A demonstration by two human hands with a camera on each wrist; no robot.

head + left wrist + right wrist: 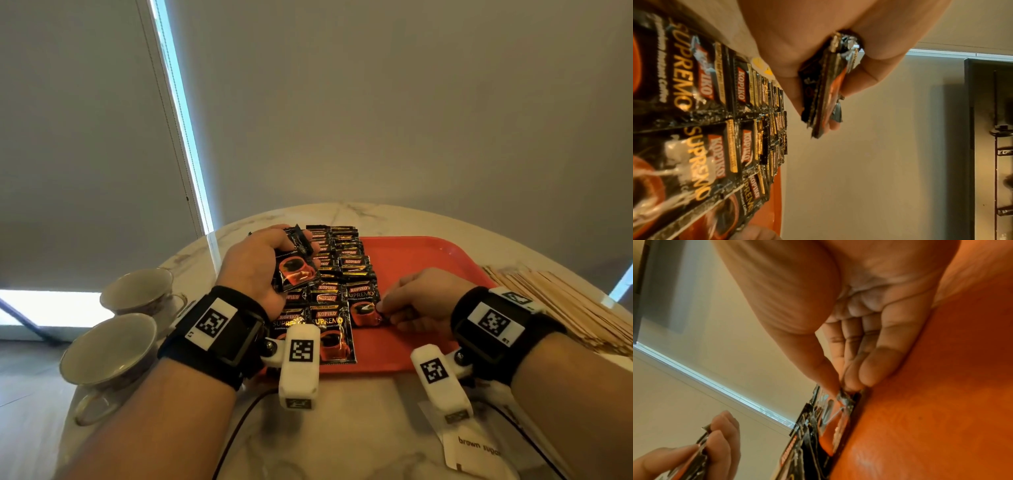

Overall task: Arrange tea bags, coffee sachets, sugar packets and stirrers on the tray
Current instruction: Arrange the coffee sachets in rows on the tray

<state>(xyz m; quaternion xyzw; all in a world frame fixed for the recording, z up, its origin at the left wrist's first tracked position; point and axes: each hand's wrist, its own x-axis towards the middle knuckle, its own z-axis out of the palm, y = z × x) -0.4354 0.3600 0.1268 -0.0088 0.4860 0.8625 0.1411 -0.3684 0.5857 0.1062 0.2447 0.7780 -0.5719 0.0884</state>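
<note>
Nearest to the person, a white sugar packet lies on the marble table, not on the tray yet. I think it waits its turn.

Next comes the red tray. Black coffee packets lie on its left part in neat rows, each one partly over the next, so many can fit. The right part of the tray is bare, likely kept for the other things.

The right hand rests low on the tray and pinches the corner of the nearest packet in the right row between thumb and fingertips. It looks like it is setting that one straight.

The left hand is curled round a small stack of packets, held just above the rows, ready to hand over.

Two cups sit to the left, off the tray. A pile of wooden sticks lies to the right, beside the tray. I see no tea bags.
</note>
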